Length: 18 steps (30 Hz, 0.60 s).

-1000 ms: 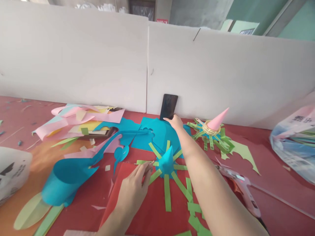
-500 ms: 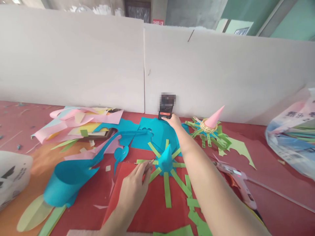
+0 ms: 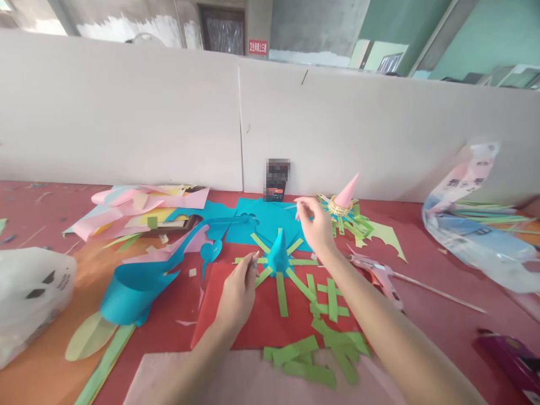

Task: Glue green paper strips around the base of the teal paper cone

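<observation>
A blue paper cone (image 3: 278,256) with green strips (image 3: 282,295) spreading out from its base stands on a red sheet (image 3: 261,332). My left hand (image 3: 239,284) is closed just left of the cone, by the tip of one strip; what its fingers pinch is too small to make out. Above and right of the cone, my right hand (image 3: 315,224) is raised with fingers curled together. Something thin and pale shows at its fingertips, but I cannot tell what it is. Behind it a phone (image 3: 276,194) leans against the white board.
A pink cone with a woven band (image 3: 346,194) stands back right. A pink glue gun (image 3: 382,275) lies right of my forearm. Loose green strips (image 3: 307,360) lie in front. At left are a blue paper tube (image 3: 126,295), paper scraps (image 3: 147,211) and a white bag (image 3: 31,292).
My right hand has drawn back from the phone, toward me and to the right. My left hand stays beside the cone. The view has shifted, showing more of the table at right.
</observation>
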{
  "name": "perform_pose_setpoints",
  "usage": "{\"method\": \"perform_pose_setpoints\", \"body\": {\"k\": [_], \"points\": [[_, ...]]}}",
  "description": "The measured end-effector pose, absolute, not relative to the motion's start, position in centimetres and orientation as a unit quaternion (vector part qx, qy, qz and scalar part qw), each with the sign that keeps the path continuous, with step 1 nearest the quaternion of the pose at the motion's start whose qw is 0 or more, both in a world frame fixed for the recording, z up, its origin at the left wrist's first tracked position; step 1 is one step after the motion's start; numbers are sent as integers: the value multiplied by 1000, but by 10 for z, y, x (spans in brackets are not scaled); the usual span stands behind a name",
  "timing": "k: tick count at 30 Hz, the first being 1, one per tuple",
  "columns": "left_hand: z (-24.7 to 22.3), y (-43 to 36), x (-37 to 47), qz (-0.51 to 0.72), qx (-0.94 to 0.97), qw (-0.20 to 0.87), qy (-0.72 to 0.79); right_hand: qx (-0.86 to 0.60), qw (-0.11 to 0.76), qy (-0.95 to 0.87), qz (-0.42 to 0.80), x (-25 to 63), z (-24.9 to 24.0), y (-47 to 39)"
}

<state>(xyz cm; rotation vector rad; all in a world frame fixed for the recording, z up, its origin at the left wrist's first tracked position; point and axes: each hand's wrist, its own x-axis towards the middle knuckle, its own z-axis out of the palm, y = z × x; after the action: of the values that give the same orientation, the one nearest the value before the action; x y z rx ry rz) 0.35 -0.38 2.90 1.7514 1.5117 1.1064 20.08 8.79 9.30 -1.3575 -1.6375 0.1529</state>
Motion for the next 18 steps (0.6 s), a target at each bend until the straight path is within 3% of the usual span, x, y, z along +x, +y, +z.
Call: {"method": "perform_pose_setpoints", "body": {"k": [3,6,9,18], "points": [[30,-19,12,444,637,330,537,-453,388,-799,77,188,98,8],[28,-32,20,444,636,355,521,-437,321,-839,33,175,84,-39],[26,-38,24,450,640,371,501,-474,342,-811,-14,164,63,-52],[32,-38,19,434,680,393,441,-505,436,-744,-7,160,31,-45]]}}
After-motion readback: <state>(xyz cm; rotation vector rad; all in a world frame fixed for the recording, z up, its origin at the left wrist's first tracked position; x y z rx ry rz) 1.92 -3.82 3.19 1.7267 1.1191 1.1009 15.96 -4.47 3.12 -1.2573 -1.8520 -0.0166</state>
